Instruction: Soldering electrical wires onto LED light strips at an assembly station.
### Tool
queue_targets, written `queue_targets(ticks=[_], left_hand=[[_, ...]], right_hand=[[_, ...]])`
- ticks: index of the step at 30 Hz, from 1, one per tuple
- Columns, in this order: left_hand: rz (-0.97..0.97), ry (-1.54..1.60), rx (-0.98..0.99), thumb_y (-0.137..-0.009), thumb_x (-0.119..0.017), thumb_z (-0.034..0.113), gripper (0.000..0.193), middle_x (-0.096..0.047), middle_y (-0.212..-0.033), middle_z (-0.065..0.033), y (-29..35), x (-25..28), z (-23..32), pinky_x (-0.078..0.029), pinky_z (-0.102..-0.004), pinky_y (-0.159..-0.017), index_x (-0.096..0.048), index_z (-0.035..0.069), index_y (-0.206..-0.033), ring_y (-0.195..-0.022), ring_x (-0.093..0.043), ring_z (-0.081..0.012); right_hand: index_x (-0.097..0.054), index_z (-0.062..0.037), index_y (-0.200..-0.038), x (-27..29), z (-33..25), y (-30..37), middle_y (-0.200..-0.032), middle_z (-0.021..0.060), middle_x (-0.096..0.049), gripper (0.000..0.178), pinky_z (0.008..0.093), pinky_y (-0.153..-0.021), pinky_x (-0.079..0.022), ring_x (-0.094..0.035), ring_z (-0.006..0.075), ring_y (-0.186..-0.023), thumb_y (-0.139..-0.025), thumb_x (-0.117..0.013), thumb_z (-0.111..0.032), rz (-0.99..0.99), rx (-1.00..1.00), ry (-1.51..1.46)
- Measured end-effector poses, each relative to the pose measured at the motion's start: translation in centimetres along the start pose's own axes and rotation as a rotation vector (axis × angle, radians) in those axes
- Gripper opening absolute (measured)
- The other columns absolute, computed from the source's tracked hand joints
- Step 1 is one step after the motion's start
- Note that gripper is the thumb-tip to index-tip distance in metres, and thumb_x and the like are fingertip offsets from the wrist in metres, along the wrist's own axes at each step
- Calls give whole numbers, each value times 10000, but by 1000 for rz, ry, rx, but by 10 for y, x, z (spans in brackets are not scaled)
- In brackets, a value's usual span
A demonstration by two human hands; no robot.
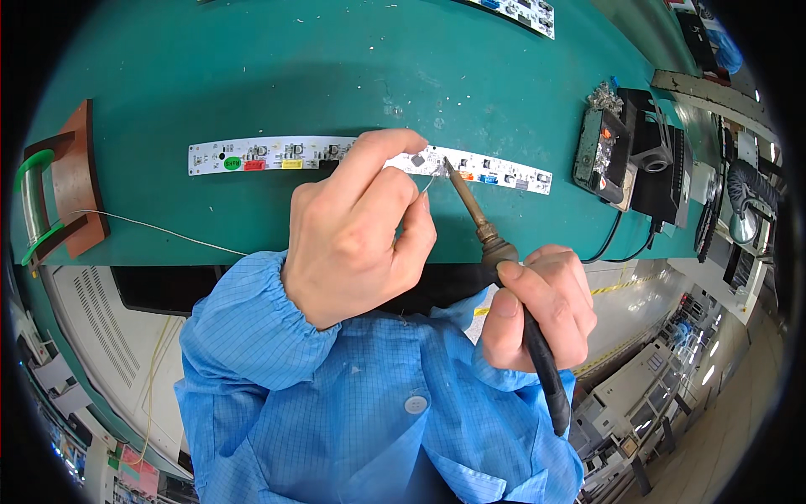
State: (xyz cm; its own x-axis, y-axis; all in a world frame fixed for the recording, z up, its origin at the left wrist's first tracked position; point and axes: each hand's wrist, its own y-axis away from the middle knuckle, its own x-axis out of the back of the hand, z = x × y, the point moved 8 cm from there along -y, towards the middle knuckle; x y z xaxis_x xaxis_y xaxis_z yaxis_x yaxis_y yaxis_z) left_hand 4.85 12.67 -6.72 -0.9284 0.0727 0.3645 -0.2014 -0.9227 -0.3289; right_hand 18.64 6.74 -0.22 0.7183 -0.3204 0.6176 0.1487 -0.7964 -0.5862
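A long, slightly curved white circuit board (199, 160) lies across the green work surface. It carries small black components and red, yellow, blue and orange parts. My left hand (357, 227) hides part of its middle. Between that hand's thumb and fingers, a thin solder wire (429, 184) is pinched, its end at the board. My right hand (546, 307) grips a soldering iron (470, 206) by its black handle. The iron's tip is at the board just right of my left fingertips, close to the solder end; whether the two touch is too small to tell.
At the left, a brown stand (82, 181) bears a solder spool (35, 206) with green flanges, its wire trailing toward my left sleeve. A black tip-cleaning box (594, 151) and iron holder (651, 147) stand at the right. Another board (533, 15) lies at the far edge.
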Motion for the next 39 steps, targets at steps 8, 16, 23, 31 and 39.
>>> queue_targets(ticks=[8,16,23,31,39], left_hand=[[-27,11,16,-688,-603,-117,165,-613,-1040,-171,0,-1,0,-342,-224,-385,-486,-12,-637,-437,-461,-56],[14,41,55,-669,-660,-72,147,-640,-962,-151,4,9,17,-378,-238,-410,-540,13,-675,-460,-506,-122],[-40,193,86,-672,-681,-84,143,-630,-721,-100,15,-21,35,-421,-237,-433,-598,12,-739,-514,-573,-160],[29,-86,-33,-706,-643,-76,118,-643,-996,-178,-9,-47,31,-424,-226,-485,-549,-10,-734,-609,-581,-129],[48,-152,-42,-622,-655,-60,186,-643,-986,-126,-9,-53,24,-404,-272,-396,-501,35,-667,-452,-524,-155]], right_hand=[[-607,59,-821,8,0,-1,-571,108,-512,212,332,-490,-373,-435,196,-494,-791,-605,-151,42,-8,-15],[-547,-3,-1095,86,51,87,-946,179,-562,384,438,-814,-441,-541,300,-841,-919,-461,-333,573,-34,209],[-544,51,-1090,97,84,81,-896,227,-579,321,390,-772,-451,-568,273,-775,-906,-443,-191,349,-203,102],[-597,63,-960,73,133,17,-867,158,-615,303,213,-503,-420,-569,147,-587,-777,-623,-178,-43,-768,-536],[-657,38,-890,57,136,6,-748,98,-646,197,241,-576,-478,-602,137,-609,-734,-628,-79,-95,-853,-558]])
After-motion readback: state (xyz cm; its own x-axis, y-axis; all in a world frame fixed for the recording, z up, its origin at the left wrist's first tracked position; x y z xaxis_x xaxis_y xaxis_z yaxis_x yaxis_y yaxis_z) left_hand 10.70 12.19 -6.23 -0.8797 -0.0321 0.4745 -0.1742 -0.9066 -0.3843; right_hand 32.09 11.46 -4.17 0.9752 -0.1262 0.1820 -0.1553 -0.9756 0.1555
